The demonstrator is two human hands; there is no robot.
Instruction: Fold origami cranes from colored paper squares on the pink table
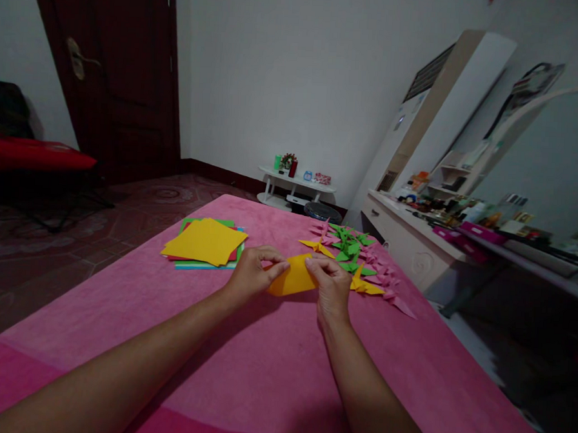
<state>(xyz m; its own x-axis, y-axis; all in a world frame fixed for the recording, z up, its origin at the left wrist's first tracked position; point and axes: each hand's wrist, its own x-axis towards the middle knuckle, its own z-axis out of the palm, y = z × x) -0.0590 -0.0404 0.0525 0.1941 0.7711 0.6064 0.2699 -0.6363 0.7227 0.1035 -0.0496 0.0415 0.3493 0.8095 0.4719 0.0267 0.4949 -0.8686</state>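
A yellow sheet of paper (293,276), apparently folded, is held up between my two hands above the pink-covered table. My left hand (254,271) pinches its left end, the thumb lying on the near face. At the upper right corner, my right hand (331,280) grips it between thumb and fingers. Beyond my right hand lies a cluster of folded paper cranes: green ones (349,244), pink ones (385,273) and a yellow one (365,285). To the left of my left hand sits a loose stack of coloured paper (205,241), yellow on top.
The pink cloth (242,363) covers the table. A white dressing table (414,229) crowded with bottles stands to the right. Against the back wall is a low white shelf (298,180). A red chair (35,155) and a dark door (107,71) are at the left.
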